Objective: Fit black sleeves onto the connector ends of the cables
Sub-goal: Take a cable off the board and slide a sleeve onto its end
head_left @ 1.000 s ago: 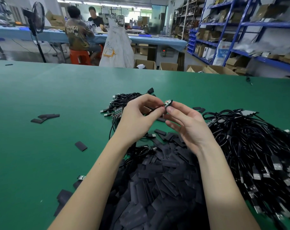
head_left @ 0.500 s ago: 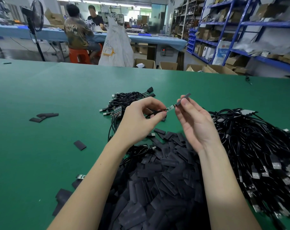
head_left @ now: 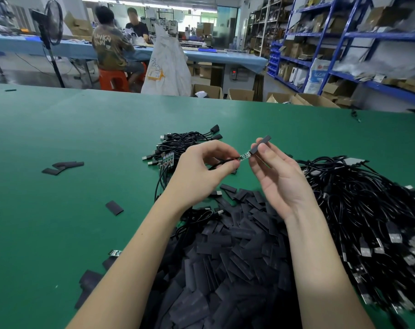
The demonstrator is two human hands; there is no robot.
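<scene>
A few loose sleeves (head_left: 63, 166) lay at the far left of the green surface (head_left: 59, 129). Further right, the left hand (head_left: 199, 176) pinched the cable (head_left: 222, 162) between thumb and forefinger, its grip closed just behind the exposed connector end (head_left: 244, 157). The right hand (head_left: 280, 179) pinched a black sleeve (head_left: 261, 144) at its mid-length, remaining fingers relaxed; the sleeve mouth appeared to touch the connector tip, though the overlap was too small to confirm. Below lay the sleeve pile (head_left: 225, 257); at the far right, the cable bundle (head_left: 368, 210). The sleeve was judged light, thin-walled and easily flattened: hold it by the edges so the mouth stays open. The connector was judged small and fragile: support the cable close behind it.
</scene>
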